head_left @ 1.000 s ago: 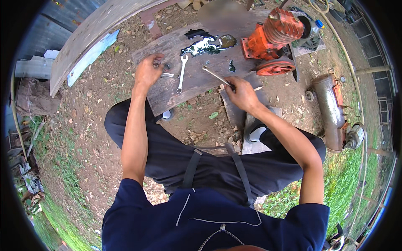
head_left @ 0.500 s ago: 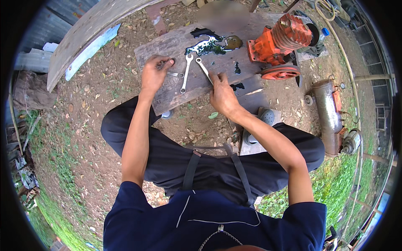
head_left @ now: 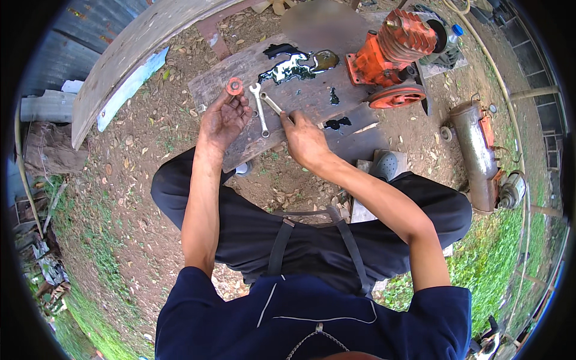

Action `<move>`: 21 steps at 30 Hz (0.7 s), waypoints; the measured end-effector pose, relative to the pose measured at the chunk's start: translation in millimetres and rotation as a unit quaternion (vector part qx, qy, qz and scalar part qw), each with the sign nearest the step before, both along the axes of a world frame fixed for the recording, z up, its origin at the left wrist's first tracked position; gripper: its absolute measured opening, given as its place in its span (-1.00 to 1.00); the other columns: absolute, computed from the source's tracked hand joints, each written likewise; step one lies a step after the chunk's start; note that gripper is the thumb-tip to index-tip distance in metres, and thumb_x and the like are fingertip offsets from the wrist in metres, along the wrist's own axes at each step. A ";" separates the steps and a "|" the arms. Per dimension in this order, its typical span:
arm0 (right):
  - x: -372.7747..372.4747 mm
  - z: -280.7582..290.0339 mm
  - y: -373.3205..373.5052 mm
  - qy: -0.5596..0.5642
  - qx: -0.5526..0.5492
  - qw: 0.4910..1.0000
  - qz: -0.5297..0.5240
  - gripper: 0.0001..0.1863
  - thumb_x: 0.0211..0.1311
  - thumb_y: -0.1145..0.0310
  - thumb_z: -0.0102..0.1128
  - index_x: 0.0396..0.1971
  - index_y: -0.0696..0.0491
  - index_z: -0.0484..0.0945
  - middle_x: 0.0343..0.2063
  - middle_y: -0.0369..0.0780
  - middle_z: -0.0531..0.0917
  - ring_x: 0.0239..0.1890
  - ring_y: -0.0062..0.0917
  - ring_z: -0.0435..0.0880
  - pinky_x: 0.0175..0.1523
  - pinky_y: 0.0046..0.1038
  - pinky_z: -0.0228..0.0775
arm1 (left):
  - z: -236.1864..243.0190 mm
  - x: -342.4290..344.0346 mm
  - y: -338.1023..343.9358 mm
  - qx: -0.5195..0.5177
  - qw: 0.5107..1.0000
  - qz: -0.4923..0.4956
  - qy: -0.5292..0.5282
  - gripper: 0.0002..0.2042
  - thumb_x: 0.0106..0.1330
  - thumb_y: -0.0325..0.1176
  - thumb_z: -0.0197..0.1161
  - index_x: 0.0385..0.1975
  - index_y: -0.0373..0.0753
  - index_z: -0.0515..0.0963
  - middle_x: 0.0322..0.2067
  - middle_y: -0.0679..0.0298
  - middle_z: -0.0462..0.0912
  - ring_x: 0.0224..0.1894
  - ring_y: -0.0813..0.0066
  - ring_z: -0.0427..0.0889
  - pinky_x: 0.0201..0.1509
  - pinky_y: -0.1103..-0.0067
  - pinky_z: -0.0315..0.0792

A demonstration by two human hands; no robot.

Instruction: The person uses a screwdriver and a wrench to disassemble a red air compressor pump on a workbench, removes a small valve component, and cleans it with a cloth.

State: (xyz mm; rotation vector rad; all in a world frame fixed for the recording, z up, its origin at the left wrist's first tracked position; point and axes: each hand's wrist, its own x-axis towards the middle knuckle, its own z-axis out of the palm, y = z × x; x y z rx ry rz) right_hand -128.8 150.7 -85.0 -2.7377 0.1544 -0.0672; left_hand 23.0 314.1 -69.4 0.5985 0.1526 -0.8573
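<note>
Outdoor work site: leaf-strewn bare earth with grass at both sides, and a weathered wooden board (head_left: 312, 99) laid in front of the seated person. All positions below are taken from the board.

Well left of the board: corrugated metal sheets (head_left: 78, 36) and a log (head_left: 51, 150). Nearer its left side, a long plank (head_left: 126, 66) runs past, a pale blue sheet (head_left: 133, 87) along its edge.

At the board's left end: the left hand (head_left: 225, 125), palm turned up, fingers curled, pinching a small red ring (head_left: 234, 86) at the fingertips above the surface. A metal part (head_left: 201, 109) shows just beside this hand; its kind cannot be determined.

On the board, right of the left hand: a loose wrench (head_left: 260, 111), lying flat, open end toward the far edge. Next, over the near edge, the right hand (head_left: 306, 138), closed on a held wrench (head_left: 273, 103), whose far end is just beside the loose wrench. The hands are apart.

Mid-board, toward the far edge: a puddle (head_left: 294, 67) of dark, glossy liquid. The zone beyond is blurred.

At the board's right end: a red pump (head_left: 390, 51), upright, with a red pulley (head_left: 396, 97) on its near side.

Well right of the board: a rusty tank (head_left: 471, 150) and a pale hose (head_left: 498, 72).
</note>
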 end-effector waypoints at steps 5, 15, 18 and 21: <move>9.4 -5.2 -2.9 -0.059 -0.018 0.998 0.032 -0.61 0.13 0.49 0.10 0.00 0.20 0.51 -0.09 -0.07 0.54 0.00 -0.21 0.54 0.02 -0.25 0.49 | 3.4 -2.4 -15.0 0.000 0.999 -0.034 -0.028 -0.75 0.37 -0.29 0.21 -0.06 -0.28 0.51 -0.24 0.29 0.59 -0.20 0.45 0.55 -0.08 0.50 0.49; -30.7 75.5 -155.3 -0.389 -0.059 0.911 0.128 -0.81 0.09 0.28 0.29 -0.39 0.05 0.53 -0.51 -0.21 0.53 -0.45 -0.27 0.56 -0.33 -0.27 0.42 | 3.9 -30.3 -59.6 0.079 0.981 -0.084 -0.158 -0.76 0.40 -0.26 0.18 -0.04 -0.24 0.53 -0.17 0.31 0.60 -0.12 0.47 0.58 -0.06 0.50 0.50; -57.3 88.4 -235.9 -0.396 0.008 0.912 -0.107 -0.75 0.39 0.24 0.06 -0.28 0.15 0.50 -0.53 -0.13 0.59 -0.53 -0.38 0.57 -0.37 -0.39 0.41 | 10.2 -47.7 -84.4 0.109 0.977 -0.098 -0.157 -0.75 0.42 -0.25 0.16 -0.04 -0.24 0.52 -0.16 0.29 0.60 -0.12 0.46 0.58 -0.07 0.50 0.48; -64.1 80.4 -320.0 -0.388 0.035 0.860 -0.329 -0.66 0.36 0.12 0.10 -0.16 0.12 0.51 -0.41 -0.07 0.70 -0.35 -0.18 0.70 -0.22 -0.24 0.50 | 11.7 -58.7 -98.3 0.145 0.970 -0.101 -0.168 -0.75 0.44 -0.24 0.13 -0.05 -0.27 0.50 -0.16 0.30 0.59 -0.13 0.46 0.57 -0.08 0.49 0.47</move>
